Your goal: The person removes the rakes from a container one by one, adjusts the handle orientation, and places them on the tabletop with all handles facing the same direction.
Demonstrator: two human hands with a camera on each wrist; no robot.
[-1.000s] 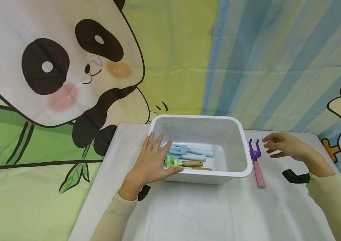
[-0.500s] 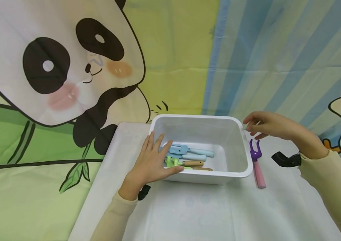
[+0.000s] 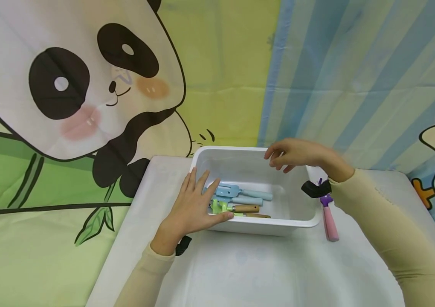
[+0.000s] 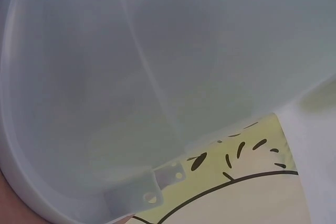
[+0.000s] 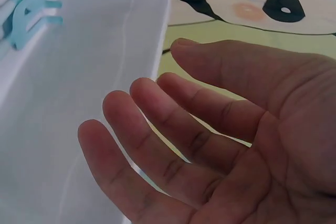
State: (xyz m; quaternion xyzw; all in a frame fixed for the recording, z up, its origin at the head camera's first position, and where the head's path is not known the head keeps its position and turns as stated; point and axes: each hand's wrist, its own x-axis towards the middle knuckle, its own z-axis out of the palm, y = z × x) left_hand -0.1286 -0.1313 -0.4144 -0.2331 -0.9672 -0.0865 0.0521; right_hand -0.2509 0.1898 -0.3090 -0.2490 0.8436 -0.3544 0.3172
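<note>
A white plastic bin (image 3: 300, 221) stands on the white table (image 3: 263, 273). Inside it lie small toy garden tools: a light blue fork (image 3: 236, 191), a green tool with a wooden handle (image 3: 236, 208). My left hand (image 3: 194, 207) rests flat against the bin's left wall, fingers straight. My right hand (image 3: 292, 154) hovers above the bin's back right part, fingers relaxed and holding nothing, as the right wrist view shows (image 5: 210, 140). A purple fork with a pink handle (image 3: 329, 221) lies on the table just right of the bin. The left wrist view shows only the bin's wall (image 4: 157, 77).
A cloth backdrop with a panda (image 3: 79, 85) and blue stripes (image 3: 355, 76) hangs behind the table. The table's left edge (image 3: 117, 247) drops off beside my left forearm. Black wrist mounts sit on both arms.
My right hand has moved left from beside the purple fork to above the bin's back right corner. The left hand and the bin have not moved.
</note>
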